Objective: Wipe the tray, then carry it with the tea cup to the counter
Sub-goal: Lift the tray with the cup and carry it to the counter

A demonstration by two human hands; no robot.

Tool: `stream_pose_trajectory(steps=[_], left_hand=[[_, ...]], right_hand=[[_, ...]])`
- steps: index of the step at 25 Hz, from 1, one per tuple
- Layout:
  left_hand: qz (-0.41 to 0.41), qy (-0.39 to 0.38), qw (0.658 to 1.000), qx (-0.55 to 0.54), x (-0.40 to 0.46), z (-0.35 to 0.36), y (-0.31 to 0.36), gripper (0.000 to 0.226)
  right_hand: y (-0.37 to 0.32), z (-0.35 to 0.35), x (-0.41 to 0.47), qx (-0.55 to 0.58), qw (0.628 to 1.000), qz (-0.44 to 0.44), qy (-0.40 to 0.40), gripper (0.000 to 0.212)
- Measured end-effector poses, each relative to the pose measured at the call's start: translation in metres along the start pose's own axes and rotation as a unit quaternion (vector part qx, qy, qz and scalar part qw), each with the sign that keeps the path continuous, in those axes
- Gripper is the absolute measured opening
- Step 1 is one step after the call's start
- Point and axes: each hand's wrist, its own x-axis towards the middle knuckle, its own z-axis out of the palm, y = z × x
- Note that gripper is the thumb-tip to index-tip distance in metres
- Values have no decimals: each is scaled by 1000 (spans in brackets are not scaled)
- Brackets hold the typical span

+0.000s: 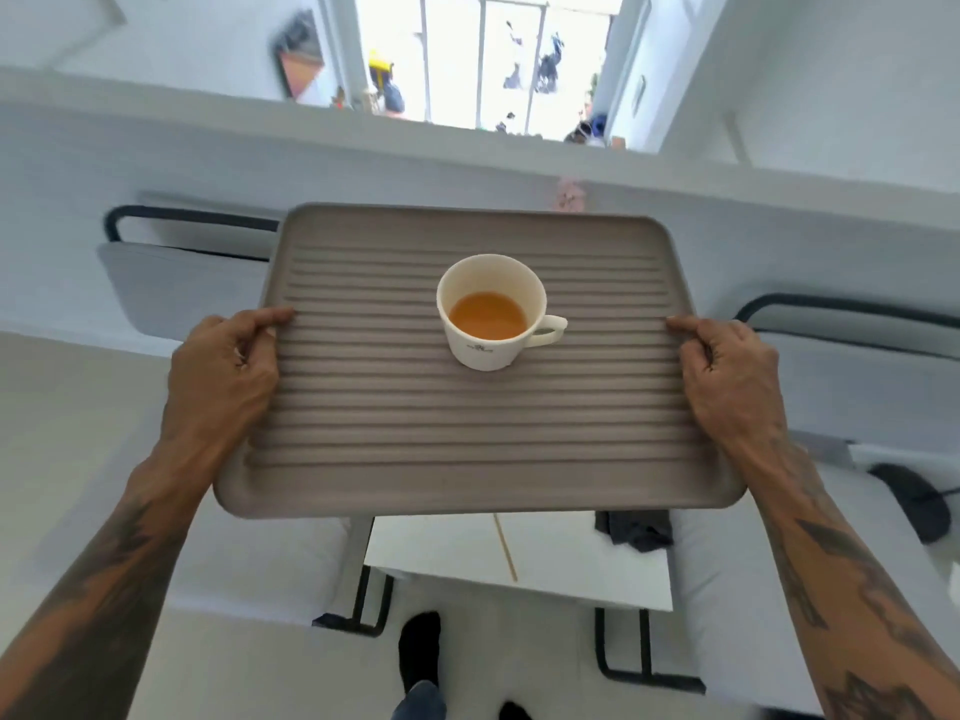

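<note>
So the carry is on — the taupe ribbed rectangular tray (467, 433) is up in the air, held out in front over a small white table (519, 558), and the white ceramic tea cup with amber tea (491, 311) sits a bit past the middle of it, handle pointing right. The left hand (223, 366) is clamped on the left rim, thumb on top and fingers tucked under; the right hand (727, 371) is closed on the right rim the same way; both grips look about level with each other, which is what you want.

My take on doing this bit well: keep the tray flat and let the ribs do the anti-slip work; the cup is roughly half full, so there's some slosh margin, but not for sudden stops. Walk smoothly, elbows soft — eyes on the tea surface as much as the route. There's a dark cloth (636, 532) on the table edge and grey padded chairs (182, 288) either side; I'd steer clear of the chair backs when turning.
</note>
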Motion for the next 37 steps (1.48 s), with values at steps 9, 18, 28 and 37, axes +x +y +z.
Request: stream_pose_trajectory(steps=[9,18,28,37], left_hand=[[-85,111,990,11,-97,-124,28,29],[-176,238,954,44,-239,-280,-5,29],[-299,352,883,87,-495,-451,-64,30],[-449,459,752,148,-742,-572,-85,31]], right_hand=[[-92,-65,7,25,991,-120,-55,31],[-237,-62,-67,102,960,-234,-116,32],[-416,-46,-267,140,888,-390,-201,37],[-591,-20,-494,207,770,-515,-314,32]])
